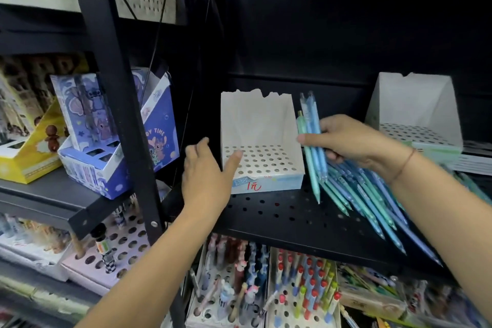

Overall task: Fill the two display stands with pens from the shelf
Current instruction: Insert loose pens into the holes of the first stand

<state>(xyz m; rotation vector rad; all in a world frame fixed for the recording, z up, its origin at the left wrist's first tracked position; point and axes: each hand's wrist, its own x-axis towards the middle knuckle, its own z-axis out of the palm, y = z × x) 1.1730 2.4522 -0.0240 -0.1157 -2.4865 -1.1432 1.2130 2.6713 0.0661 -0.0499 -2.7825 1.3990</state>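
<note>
Center right, the right hand [354, 141] is pinching a small bunch of slim, smooth blue and teal pens [314, 138] in curled fingers, nearly upright. The bunch is just beside a white cardboard display stand [261, 120], whose round holes are standing unfilled. The left hand [207, 170], fingers loosely spread, is touching its left front corner. A matching second stand [415, 112] is sitting upper right. A loose heap of pens [372, 202] is lying on the black perforated metal shelf [279, 216].

on the shelf [279, 218] one display stand [262, 125] sits left of centre, a second display stand [415, 112] well apart to its right and farther back. the loose pens [372, 202] lie on the shelf between them, toward the front. the right hand [354, 141] holds a bunch of pens [313, 146] just right of the first stand, above the pile; the left hand [207, 170] is at that stand's front left corner.
</note>
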